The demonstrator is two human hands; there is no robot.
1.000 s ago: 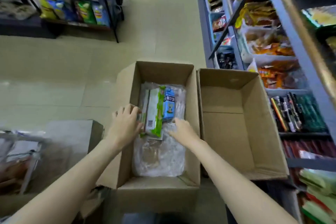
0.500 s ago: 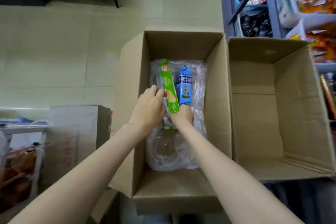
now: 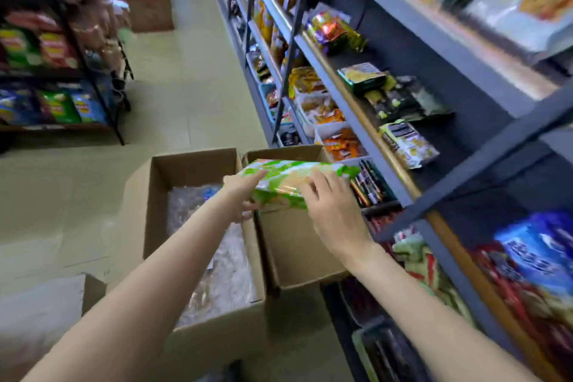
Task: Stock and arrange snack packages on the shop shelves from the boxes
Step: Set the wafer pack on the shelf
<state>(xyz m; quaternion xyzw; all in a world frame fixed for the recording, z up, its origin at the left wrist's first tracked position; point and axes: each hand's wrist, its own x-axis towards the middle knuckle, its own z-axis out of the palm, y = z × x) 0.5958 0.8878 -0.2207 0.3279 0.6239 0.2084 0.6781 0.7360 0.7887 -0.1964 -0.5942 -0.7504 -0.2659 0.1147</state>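
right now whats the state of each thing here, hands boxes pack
green snack pack: lifted, held over the boxes
left hand: gripping the pack's left end
right hand: holding the pack's right side
left box: open, clear plastic wrap inside
right box: open, looks empty

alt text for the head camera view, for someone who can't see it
Both hands, left hand and right hand, hold a green snack package above two open cardboard boxes on the floor. Stocked shop shelves run along the right.
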